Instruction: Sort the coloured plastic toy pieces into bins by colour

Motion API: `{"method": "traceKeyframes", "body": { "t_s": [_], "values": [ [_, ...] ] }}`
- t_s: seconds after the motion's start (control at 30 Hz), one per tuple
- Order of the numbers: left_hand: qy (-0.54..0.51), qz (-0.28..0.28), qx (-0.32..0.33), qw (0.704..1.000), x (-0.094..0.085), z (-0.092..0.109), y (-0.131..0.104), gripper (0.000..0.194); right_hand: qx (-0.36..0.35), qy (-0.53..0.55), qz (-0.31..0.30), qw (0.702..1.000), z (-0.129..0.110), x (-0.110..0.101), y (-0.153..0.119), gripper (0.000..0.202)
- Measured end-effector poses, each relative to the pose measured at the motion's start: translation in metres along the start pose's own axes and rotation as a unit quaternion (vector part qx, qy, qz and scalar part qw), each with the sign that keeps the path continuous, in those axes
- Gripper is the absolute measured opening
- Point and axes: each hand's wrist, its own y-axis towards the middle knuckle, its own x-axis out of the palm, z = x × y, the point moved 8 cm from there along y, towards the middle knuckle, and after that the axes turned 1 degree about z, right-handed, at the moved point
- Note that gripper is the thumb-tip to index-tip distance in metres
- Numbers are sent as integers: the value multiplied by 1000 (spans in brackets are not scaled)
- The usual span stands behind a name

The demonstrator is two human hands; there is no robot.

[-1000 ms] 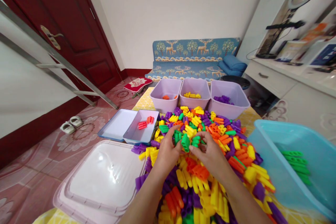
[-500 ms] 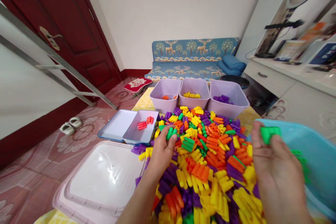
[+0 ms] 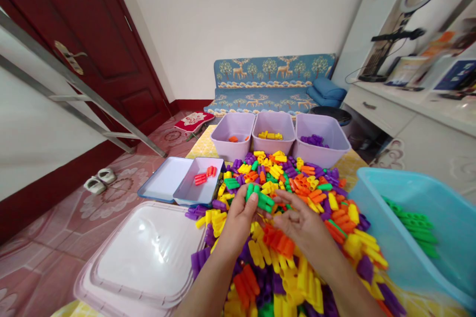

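A big heap of yellow, purple, orange and green plastic pieces [image 3: 303, 282] covers the middle of the table. Over it, my left hand [image 3: 238, 218] is closed on a green piece [image 3: 253, 191]. My right hand [image 3: 301, 218] is just to the right with fingers apart, near a second green piece [image 3: 265, 202] beside the first; nothing shows in its grasp. Several green pieces [image 3: 418, 228] lie in the blue tub [image 3: 386, 237] at the right. Behind the heap, three lilac bins hold a few orange [image 3: 233, 139], yellow [image 3: 270, 135] and purple pieces [image 3: 314, 140].
An open tin [image 3: 186, 193] with a few red pieces [image 3: 201, 179] stands left of the heap. Nearer, pale plastic lids [image 3: 145, 252] lie stacked. A ladder [image 3: 89, 99] leans at far left; a white cabinet [image 3: 412, 129] stands at right.
My right hand has moved left from the blue tub to beside my left hand, and the green piece it held is gone from its fingers. My left hand has shifted slightly right.
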Motion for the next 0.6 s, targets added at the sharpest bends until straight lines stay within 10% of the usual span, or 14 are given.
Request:
{"method": "traceKeyframes", "body": {
  "t_s": [0.4, 0.6],
  "values": [
    [186, -103, 85, 973, 32, 28, -18, 41, -49, -114, 26, 992, -7, -3, -6, 25],
    [220, -35, 75, 972, 10, 16, -5, 35, -56, 132, 290, 946, 0, -98, -14, 45]
  ]
}}
